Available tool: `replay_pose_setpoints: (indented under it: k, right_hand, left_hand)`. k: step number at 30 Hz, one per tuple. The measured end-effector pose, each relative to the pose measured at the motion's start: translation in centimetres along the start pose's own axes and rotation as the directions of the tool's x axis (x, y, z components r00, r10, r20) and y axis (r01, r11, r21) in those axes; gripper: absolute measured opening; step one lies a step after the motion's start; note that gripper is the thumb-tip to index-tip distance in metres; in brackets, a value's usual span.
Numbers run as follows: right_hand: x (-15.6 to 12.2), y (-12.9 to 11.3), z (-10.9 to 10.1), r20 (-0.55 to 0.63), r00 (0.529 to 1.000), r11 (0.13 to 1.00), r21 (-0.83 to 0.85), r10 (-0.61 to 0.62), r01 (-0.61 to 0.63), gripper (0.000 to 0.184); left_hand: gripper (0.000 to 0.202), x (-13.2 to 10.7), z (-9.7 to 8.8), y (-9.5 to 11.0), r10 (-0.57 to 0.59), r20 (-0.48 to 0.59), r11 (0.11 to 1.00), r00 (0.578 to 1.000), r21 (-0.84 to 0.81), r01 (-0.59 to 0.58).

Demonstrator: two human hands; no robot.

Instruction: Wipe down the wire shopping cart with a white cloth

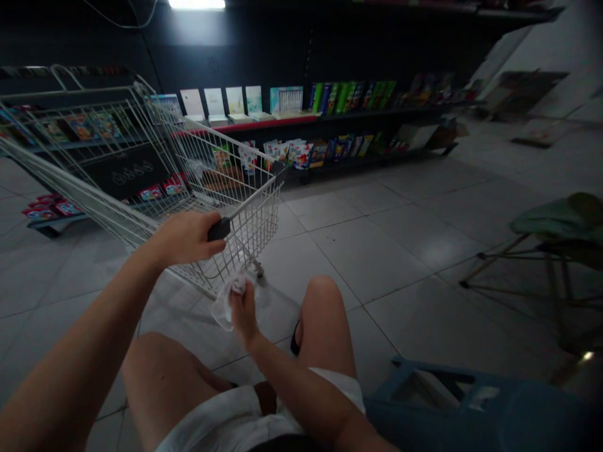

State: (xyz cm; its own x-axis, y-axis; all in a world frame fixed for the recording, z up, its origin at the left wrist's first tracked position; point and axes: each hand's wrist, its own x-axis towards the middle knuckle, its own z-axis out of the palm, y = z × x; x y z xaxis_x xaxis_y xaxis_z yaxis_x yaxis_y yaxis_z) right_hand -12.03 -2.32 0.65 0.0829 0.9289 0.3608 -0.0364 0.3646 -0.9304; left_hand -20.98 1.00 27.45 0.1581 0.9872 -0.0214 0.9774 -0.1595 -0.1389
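A white wire shopping cart (257, 216) stands in front of me, its top corners fitted with black plastic pieces. My left hand (188, 237) is closed around the near black corner piece (219, 230) of the cart's rim. Lower down, beside the wire end panel, my right hand (244, 314) is closed on a crumpled white cloth (223, 307), and part of the cloth hangs loose below the fingers. Whether the cloth touches the wires I cannot tell. One of the cart's casters (259, 270) shows just behind the right hand.
Dark shelving (245, 129) with books, tube-shaped packs and bagged goods runs behind the cart. A blue plastic stool (424, 389) stands close at my right. Farther right is a green folding chair (558, 223). Grey floor tiles (348, 251) lie between them.
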Motion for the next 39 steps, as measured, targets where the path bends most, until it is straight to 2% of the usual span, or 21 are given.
replay_pose_setpoints:
  k: [2,3,4,6,8,11,13,14,17,19,21,24,25,26,28,31,32,33,34,37,39]
  right_hand:
    - [3.1,-3.3,-1.8,-0.101,0.975,0.98,-0.056,-0.196,0.191,0.029]
    - [5.4,-5.1,-2.6,-0.126,0.933,0.939,-0.122,-0.337,0.323,0.033]
    - [8.1,-6.7,-3.3,-0.062,0.889,0.88,-0.183,-0.454,0.437,0.037]
    - [14.1,-9.2,-4.2,0.218,0.77,0.728,-0.251,-0.599,0.638,0.041]
    - [20.0,-10.4,-4.6,0.38,0.695,0.645,-0.271,-0.611,0.715,0.036]
    - [25.0,-11.0,-4.6,0.294,0.794,0.704,-0.368,-0.532,0.608,0.026]
    - [24.1,-11.8,-3.9,0.29,0.797,0.702,-0.379,-0.529,0.603,0.022]
    - [22.6,-12.4,-3.5,0.337,0.759,0.67,-0.356,-0.558,0.651,0.021]
    - [17.2,-14.0,-2.4,0.5,0.579,0.532,-0.25,-0.645,0.809,0.022]
    - [15.9,-14.4,-2.4,0.573,0.503,0.465,-0.226,-0.647,0.856,0.025]
    - [17.3,-14.2,-3.1,0.582,0.542,0.45,-0.311,-0.606,0.837,0.026]
    - [19.9,-13.8,-4.1,0.469,0.717,0.484,-0.532,-0.516,0.695,0.025]
    - [20.0,-13.9,-4.2,0.455,0.736,0.481,-0.56,-0.502,0.674,0.025]
    - [19.5,-14.2,-4.2,0.475,0.722,0.466,-0.555,-0.502,0.689,0.025]
    - [17.6,-14.7,-4.0,0.573,0.622,0.406,-0.472,-0.533,0.783,0.025]
    - [16.3,-14.7,-4.1,0.717,0.415,0.278,-0.31,-0.56,0.909,0.03]
    - [17.0,-14.3,-4.4,0.742,0.389,0.246,-0.302,-0.546,0.921,0.032]
    - [18.3,-13.8,-4.8,0.756,0.395,0.223,-0.326,-0.523,0.919,0.032]
    - [20.1,-13.3,-5.4,0.753,0.433,0.211,-0.379,-0.495,0.901,0.033]
    - [26.8,-12.0,-7.3,0.639,0.657,0.214,-0.631,-0.401,0.745,0.036]
    - [30.6,-12.2,-8.0,0.583,0.745,0.194,-0.729,-0.325,0.656,0.038]
  left_hand:
    - [0.033,-0.8,0.0,-0.1,0.005,0.003,1.0,1.0,0.012,-0.005]
    - [0.033,-1.3,0.0,-0.1,0.002,0.002,1.0,1.0,0.016,-0.002]
    - [0.033,-1.8,-0.1,-0.2,-0.001,0.002,1.0,1.0,0.019,0.001]
    - [0.034,-2.8,-0.1,-0.3,-0.006,0.009,1.0,1.0,0.02,0.006]
    - [0.033,-3.7,-0.2,-0.5,-0.003,0.021,1.0,1.0,0.012,0.002]
    - [0.03,-4.6,-0.2,-0.8,0.009,0.034,1.0,0.999,-0.017,-0.009]
    - [0.029,-4.8,0.0,-0.9,0.018,0.036,0.999,0.999,-0.03,-0.017]
    - [0.029,-4.8,0.1,-0.9,0.018,0.029,0.999,0.999,-0.029,-0.017]
    - [0.033,-4.9,0.4,-0.9,0.003,-0.011,1.0,1.0,0.005,-0.003]
    - [0.037,-5.4,0.5,-0.7,-0.019,-0.023,0.999,1.0,0.043,0.02]
    - [0.039,-6.1,0.4,-0.4,-0.046,-0.018,0.995,0.999,0.085,0.047]
    - [0.042,-6.9,0.1,1.0,-0.11,-0.035,0.981,0.993,0.155,0.114]
    - [0.042,-7.0,0.0,1.6,-0.133,-0.048,0.974,0.99,0.176,0.14]
    - [0.042,-6.9,-0.1,2.2,-0.155,-0.066,0.968,0.986,0.19,0.165]
    - [0.041,-6.5,-0.1,3.3,-0.197,-0.107,0.959,0.974,0.186,0.215]
    - [0.04,-5.8,0.3,4.0,-0.193,-0.177,0.963,0.965,0.154,0.221]
    - [0.04,-5.7,0.5,3.9,-0.173,-0.193,0.965,0.966,0.161,0.205]
    - [0.041,-5.8,0.8,3.8,-0.148,-0.199,0.967,0.969,0.175,0.184]
    - [0.042,-5.9,0.9,3.5,-0.125,-0.197,0.968,0.972,0.192,0.163]
    - [0.041,-6.6,1.1,2.7,-0.103,-0.154,0.964,0.983,0.227,0.137]
    - [0.041,-7.0,1.1,2.3,-0.1,-0.135,0.963,0.986,0.237,0.13]
